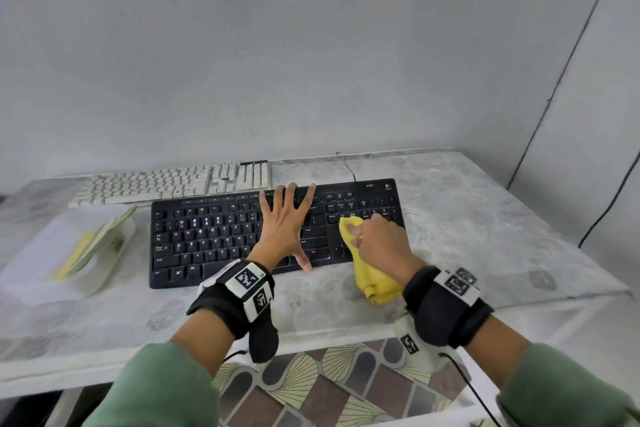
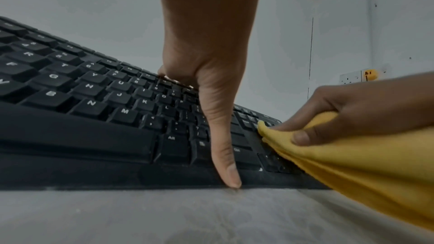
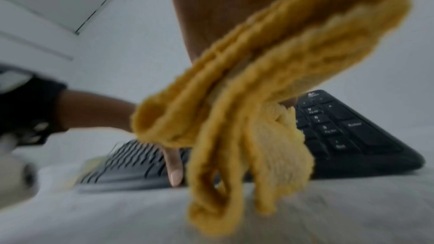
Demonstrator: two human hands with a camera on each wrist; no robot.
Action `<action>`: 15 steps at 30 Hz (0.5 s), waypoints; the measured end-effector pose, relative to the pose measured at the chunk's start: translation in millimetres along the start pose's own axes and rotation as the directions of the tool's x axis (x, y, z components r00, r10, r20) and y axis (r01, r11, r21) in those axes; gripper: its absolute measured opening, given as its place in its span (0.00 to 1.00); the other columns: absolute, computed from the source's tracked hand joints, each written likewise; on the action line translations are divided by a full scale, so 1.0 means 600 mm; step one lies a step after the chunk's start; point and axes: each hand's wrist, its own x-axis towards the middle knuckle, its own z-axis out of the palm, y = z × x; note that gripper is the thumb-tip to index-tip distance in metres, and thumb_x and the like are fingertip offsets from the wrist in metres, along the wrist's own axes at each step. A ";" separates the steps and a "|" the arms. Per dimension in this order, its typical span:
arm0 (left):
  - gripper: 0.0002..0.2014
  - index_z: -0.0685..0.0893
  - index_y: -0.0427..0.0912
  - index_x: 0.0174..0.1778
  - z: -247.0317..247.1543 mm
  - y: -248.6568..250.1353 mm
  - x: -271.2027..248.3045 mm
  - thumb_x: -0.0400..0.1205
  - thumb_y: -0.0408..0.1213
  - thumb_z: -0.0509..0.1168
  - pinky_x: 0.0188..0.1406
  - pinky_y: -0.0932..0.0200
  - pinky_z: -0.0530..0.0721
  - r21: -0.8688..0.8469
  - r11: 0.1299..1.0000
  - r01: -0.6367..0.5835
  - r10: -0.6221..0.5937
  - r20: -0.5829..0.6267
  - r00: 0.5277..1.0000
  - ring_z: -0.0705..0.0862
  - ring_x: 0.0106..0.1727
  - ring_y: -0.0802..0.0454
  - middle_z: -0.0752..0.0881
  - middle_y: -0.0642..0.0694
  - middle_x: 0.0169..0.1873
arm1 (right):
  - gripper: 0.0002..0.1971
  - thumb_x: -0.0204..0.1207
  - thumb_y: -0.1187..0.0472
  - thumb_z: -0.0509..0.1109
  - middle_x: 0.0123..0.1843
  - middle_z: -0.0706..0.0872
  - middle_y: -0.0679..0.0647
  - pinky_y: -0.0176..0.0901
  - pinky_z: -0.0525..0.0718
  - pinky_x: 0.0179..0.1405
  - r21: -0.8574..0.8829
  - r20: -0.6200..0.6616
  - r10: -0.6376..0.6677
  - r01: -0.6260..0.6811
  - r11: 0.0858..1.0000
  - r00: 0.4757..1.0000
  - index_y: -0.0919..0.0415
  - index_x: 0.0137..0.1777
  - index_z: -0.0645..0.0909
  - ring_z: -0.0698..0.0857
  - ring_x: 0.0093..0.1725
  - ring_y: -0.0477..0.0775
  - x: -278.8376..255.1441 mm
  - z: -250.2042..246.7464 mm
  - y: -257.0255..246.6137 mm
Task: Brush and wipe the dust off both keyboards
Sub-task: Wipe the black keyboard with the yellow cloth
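1. Black keyboard (image 1: 214,239) sits mid-frame in the head view, flat on the pale bench (image 1: 485,236), and both hands are right on it.
2. White keyboard (image 1: 173,182) lies just behind it, toward the upper left, clear of both hands.
3. Left hand (image 1: 285,222) is spread wide, fingers straight and splayed, palm down over the keys at centre frame.
4. Its fingertips reach the keyboard's far edge; the thumb (image 2: 226,164) runs down to the near edge, its tip touching where the keyboard meets the bench.
5. That hand holds nothing; it simply presses on the black keyboard.
6. Right hand (image 1: 381,243) is just to the right of it in the frame, fingers curled tight round a yellow cloth (image 1: 372,277).
7. The bunched front end of the cloth touches the keys between the main block and the number pad, as the left wrist view shows.
8. The rest of the cloth trails back under the wrist toward the lower part of the frame and onto the bench.
9. Right wrist view is blurred: folds of cloth (image 3: 234,118) fill the middle, with the number pad at the right edge.
10. At the left of the head view, a pale tray (image 1: 52,253) rests on the bench with a green-and-yellow item in it; too unclear to tell what it is.
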 end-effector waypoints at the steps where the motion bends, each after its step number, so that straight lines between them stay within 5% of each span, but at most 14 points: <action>1: 0.74 0.33 0.50 0.83 0.000 0.000 0.000 0.54 0.64 0.81 0.76 0.25 0.41 0.001 1.000 0.000 0.000 -0.001 1.000 0.46 0.82 0.35 0.46 0.36 0.80 | 0.17 0.84 0.55 0.57 0.57 0.74 0.58 0.44 0.73 0.45 -0.027 0.018 -0.004 0.005 1.000 1.000 0.49 0.71 0.74 0.82 0.55 0.62 -0.005 0.010 -0.003; 8: 0.75 0.32 0.50 0.83 0.003 -0.002 0.000 0.53 0.64 0.81 0.76 0.25 0.42 -0.002 1.000 0.000 0.000 -0.007 1.000 0.46 0.82 0.35 0.46 0.35 0.81 | 0.18 0.82 0.53 0.61 0.70 0.77 0.56 0.46 0.76 0.59 0.046 0.066 -0.072 0.069 0.997 0.995 0.40 0.71 0.74 0.78 0.66 0.60 0.003 -0.012 0.008; 12: 0.75 0.33 0.50 0.83 0.003 -0.001 0.000 0.53 0.64 0.81 0.77 0.25 0.42 0.005 1.000 -0.001 0.001 -0.004 1.000 0.46 0.82 0.35 0.47 0.36 0.81 | 0.19 0.84 0.54 0.56 0.59 0.74 0.59 0.43 0.72 0.43 -0.065 0.051 -0.059 0.063 0.996 0.997 0.45 0.74 0.71 0.82 0.52 0.61 0.001 0.006 -0.019; 15: 0.74 0.34 0.50 0.83 0.002 0.000 0.002 0.53 0.64 0.81 0.76 0.25 0.43 -0.002 1.000 -0.001 0.001 -0.015 1.000 0.47 0.81 0.35 0.48 0.36 0.80 | 0.19 0.85 0.58 0.54 0.49 0.67 0.57 0.43 0.69 0.39 -0.121 0.102 -0.067 0.079 0.989 0.993 0.46 0.74 0.69 0.74 0.35 0.55 -0.009 0.010 -0.021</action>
